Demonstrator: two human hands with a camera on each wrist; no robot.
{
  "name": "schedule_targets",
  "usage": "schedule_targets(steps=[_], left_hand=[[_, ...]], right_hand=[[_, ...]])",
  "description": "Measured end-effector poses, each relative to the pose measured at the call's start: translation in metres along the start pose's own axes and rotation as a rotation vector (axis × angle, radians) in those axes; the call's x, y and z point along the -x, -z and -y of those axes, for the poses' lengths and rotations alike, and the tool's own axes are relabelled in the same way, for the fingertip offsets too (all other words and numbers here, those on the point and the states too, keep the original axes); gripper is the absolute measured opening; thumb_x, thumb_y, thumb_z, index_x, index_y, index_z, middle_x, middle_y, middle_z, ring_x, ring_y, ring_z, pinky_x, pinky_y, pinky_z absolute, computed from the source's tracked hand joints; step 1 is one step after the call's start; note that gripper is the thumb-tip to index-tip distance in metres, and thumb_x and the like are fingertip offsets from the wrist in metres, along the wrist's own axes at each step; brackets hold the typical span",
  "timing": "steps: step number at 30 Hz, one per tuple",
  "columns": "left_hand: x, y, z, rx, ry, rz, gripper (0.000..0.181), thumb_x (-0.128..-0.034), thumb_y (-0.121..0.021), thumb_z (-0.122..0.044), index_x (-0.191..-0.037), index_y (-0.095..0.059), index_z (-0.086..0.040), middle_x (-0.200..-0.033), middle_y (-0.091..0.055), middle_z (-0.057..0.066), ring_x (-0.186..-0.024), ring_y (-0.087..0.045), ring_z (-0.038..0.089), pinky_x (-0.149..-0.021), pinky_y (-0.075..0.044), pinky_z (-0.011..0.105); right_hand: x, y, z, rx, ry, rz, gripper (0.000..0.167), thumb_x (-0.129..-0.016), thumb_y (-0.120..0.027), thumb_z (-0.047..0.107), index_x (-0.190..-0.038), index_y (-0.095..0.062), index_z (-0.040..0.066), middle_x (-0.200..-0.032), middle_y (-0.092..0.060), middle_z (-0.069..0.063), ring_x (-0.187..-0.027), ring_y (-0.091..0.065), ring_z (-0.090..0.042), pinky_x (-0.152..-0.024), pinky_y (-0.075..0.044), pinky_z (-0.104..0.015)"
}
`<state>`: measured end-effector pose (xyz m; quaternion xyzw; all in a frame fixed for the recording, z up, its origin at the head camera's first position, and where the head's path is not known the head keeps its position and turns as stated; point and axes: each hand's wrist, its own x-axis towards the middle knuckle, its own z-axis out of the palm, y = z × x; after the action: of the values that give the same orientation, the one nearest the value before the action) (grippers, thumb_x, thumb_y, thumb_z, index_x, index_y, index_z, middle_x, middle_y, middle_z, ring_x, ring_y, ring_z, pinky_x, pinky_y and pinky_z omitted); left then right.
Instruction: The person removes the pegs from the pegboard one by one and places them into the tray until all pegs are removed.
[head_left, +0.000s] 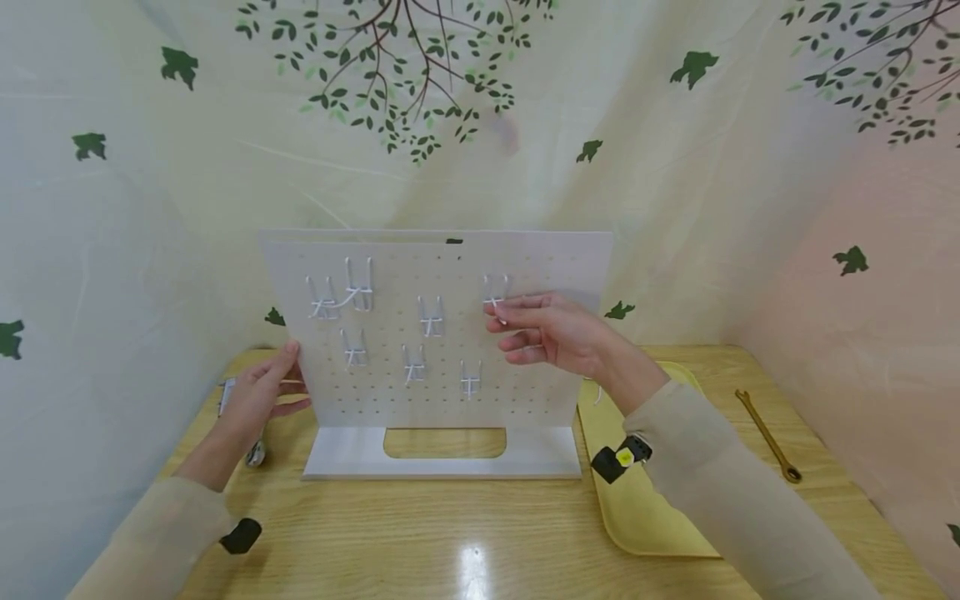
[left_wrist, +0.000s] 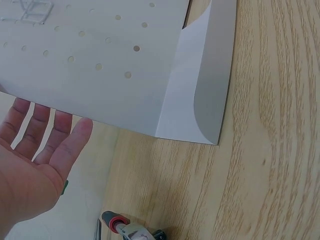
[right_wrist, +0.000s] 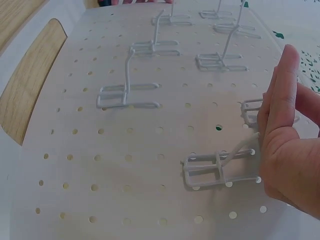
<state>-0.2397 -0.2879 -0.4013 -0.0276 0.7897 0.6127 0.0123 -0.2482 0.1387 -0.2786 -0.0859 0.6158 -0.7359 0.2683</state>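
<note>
A white pegboard stands upright on its base, with several white wire hooks on its face. My left hand holds the board's left edge. In the left wrist view, the thumb meets the edge and the other fingertips go behind it. My right hand is at the upper right of the board, pinching the projecting arm of a wire hook. In the right wrist view, that hand partly covers a hook; another hook sits beside the hand.
A yellow tray lies right of the board, partly under my right forearm, with a white hook at its edge. Farther right is a combination wrench. A tool with a red and black handle lies left of the board.
</note>
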Motion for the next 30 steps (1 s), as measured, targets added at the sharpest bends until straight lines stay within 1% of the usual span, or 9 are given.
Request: schedule_targets(steps=[8, 13, 17, 23, 26, 30], left_hand=[[0.001, 0.001, 0.001, 0.004, -0.007, 0.005, 0.076, -0.0983, -0.045, -0.067, -0.125, -0.061, 0.002, -0.112, -0.059, 0.006, -0.097, -0.062, 0.016, -0.084, -0.061, 0.036], [0.001, 0.000, 0.002, 0.002, -0.005, -0.005, 0.076, -0.0973, -0.045, -0.068, -0.123, -0.062, 0.001, -0.112, -0.059, 0.006, -0.097, -0.062, 0.016, -0.083, -0.061, 0.035], [0.001, -0.001, 0.002, 0.001, 0.000, -0.011, 0.078, -0.0967, -0.046, -0.069, -0.124, -0.062, 0.002, -0.114, -0.059, 0.008, -0.097, -0.062, 0.017, -0.083, -0.061, 0.034], [0.002, -0.002, 0.002, -0.009, -0.003, -0.014, 0.081, -0.0971, -0.045, -0.069, -0.129, -0.059, 0.004, -0.116, -0.058, 0.010, -0.097, -0.063, 0.016, -0.082, -0.061, 0.034], [0.002, -0.002, 0.002, -0.010, -0.005, -0.015, 0.081, -0.0972, -0.045, -0.069, -0.130, -0.059, 0.004, -0.116, -0.058, 0.009, -0.098, -0.062, 0.016, -0.082, -0.061, 0.034], [0.001, -0.002, 0.001, -0.011, -0.004, -0.016, 0.080, -0.0975, -0.044, -0.068, -0.130, -0.059, 0.003, -0.115, -0.058, 0.009, -0.098, -0.062, 0.017, -0.082, -0.061, 0.033]], right_hand=[[0.009, 0.000, 0.004, 0.022, 0.029, 0.022, 0.043, -0.105, -0.058, 0.011, -0.142, -0.049, -0.008, -0.106, -0.068, -0.012, -0.073, -0.068, -0.016, -0.071, -0.063, -0.030], [0.023, 0.005, 0.008, 0.054, 0.075, 0.011, 0.043, -0.105, -0.057, 0.010, -0.142, -0.048, -0.008, -0.101, -0.069, -0.007, -0.072, -0.067, -0.016, -0.070, -0.063, -0.030], [0.039, 0.016, 0.009, 0.064, 0.128, 0.020, 0.039, -0.104, -0.059, 0.010, -0.139, -0.052, -0.005, -0.099, -0.068, -0.006, -0.070, -0.067, -0.015, -0.069, -0.063, -0.031], [0.063, 0.040, 0.006, 0.046, 0.229, 0.065, 0.024, -0.105, -0.057, 0.009, -0.127, -0.063, 0.003, -0.096, -0.068, -0.004, -0.068, -0.067, -0.013, -0.067, -0.063, -0.030], [0.074, 0.051, 0.004, 0.047, 0.271, 0.059, 0.021, -0.106, -0.054, 0.008, -0.124, -0.066, 0.008, -0.096, -0.067, -0.003, -0.068, -0.066, -0.014, -0.065, -0.062, -0.029], [0.087, 0.068, -0.001, 0.063, 0.336, 0.034, 0.024, -0.108, -0.049, 0.006, -0.121, -0.068, 0.012, -0.097, -0.067, -0.003, -0.068, -0.066, -0.014, -0.064, -0.061, -0.028]])
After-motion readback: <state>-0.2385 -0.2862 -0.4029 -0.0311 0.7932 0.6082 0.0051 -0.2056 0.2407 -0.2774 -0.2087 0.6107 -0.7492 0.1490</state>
